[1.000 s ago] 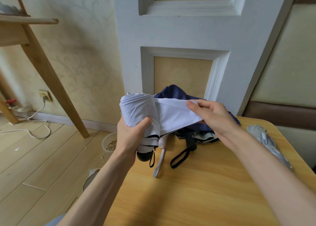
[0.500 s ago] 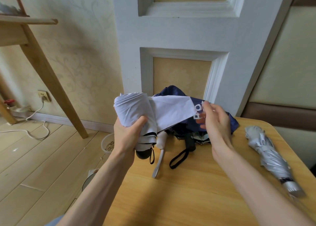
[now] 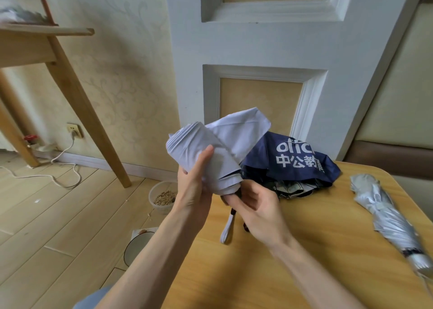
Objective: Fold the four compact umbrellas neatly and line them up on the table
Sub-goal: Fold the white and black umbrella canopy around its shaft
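A pale lilac compact umbrella is held above the wooden table, its canopy rolled with one loose flap sticking up to the right. My left hand grips the rolled canopy, thumb on top. My right hand pinches the umbrella's lower end near its dark handle; a white strap hangs below. Behind lies a navy umbrella with white lettering, loosely collapsed. A silver umbrella, rolled, lies at the table's right side.
The table's left edge runs under my forearms. On the floor to the left are a bowl of grain, a round container, a cable and a wooden furniture leg. A white panelled wall stands behind the table.
My right hand let go of the canopy's loose flap and dropped to the umbrella's lower end by the handle. The flap now sticks up. The left hand tilted the roll.
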Available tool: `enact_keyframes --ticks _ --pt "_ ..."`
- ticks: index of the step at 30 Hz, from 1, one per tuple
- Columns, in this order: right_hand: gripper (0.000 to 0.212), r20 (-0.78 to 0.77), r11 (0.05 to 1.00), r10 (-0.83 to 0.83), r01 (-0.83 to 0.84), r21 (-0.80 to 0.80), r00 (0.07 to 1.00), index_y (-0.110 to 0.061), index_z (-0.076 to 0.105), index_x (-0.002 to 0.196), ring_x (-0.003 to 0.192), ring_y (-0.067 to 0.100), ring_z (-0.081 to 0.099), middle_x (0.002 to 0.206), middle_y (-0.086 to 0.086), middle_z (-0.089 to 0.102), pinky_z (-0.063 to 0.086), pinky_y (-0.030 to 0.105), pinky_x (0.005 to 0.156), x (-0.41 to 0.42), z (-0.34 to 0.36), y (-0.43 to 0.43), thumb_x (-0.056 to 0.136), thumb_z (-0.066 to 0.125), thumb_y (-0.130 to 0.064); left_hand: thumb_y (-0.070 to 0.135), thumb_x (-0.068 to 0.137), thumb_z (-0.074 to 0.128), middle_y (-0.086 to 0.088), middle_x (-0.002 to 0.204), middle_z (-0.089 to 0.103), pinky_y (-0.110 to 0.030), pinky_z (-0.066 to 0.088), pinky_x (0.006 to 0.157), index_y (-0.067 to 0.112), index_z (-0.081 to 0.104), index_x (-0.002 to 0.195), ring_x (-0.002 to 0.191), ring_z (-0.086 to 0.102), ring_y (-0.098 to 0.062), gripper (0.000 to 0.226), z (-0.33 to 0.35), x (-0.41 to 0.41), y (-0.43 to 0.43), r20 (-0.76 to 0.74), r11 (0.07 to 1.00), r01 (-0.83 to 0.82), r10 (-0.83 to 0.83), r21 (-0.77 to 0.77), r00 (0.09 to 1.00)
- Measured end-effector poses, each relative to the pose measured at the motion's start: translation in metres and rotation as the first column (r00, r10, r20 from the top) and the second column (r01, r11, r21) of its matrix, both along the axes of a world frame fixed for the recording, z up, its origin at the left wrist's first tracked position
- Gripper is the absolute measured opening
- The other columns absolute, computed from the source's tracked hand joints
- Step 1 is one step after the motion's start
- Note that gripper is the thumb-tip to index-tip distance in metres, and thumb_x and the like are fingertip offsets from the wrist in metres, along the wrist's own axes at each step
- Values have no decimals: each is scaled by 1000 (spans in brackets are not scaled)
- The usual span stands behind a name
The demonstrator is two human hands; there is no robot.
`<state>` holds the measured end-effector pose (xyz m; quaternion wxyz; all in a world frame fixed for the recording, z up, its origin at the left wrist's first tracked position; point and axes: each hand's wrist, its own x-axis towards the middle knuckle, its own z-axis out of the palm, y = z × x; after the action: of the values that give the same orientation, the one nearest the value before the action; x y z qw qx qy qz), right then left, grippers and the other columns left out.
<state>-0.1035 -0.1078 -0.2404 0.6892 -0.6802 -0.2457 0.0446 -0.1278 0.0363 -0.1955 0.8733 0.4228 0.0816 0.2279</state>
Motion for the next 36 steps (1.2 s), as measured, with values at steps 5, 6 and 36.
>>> enact_keyframes --ticks 5,6,36 --pt "21 -74 971 215 -221 -93 974 -7 76 113 99 31 70 108 21 75 52 33 84 11 16 -29 102 68 -23 28 89 76 -24 135 67 -49 57 94 5 59 142 119 68 -35 60 7 -1 8 42 979 171 -176 112 983" --pt "25 -102 961 250 -260 -95 963 -7 76 116 100 35 69 111 24 74 50 39 86 14 18 -33 102 67 -26 27 90 74 -25 137 66 -50 57 96 4 58 143 121 67 -37 60 7 -1 8 41 973 195 -201 124 979" --pt "56 -376 957 289 -251 148 880 10 64 121 70 17 47 96 17 61 41 32 73 4 27 -21 103 57 -42 23 92 79 -30 141 61 -48 58 86 4 55 146 121 63 -40 62 -7 6 6 74 979 179 -186 93 980"
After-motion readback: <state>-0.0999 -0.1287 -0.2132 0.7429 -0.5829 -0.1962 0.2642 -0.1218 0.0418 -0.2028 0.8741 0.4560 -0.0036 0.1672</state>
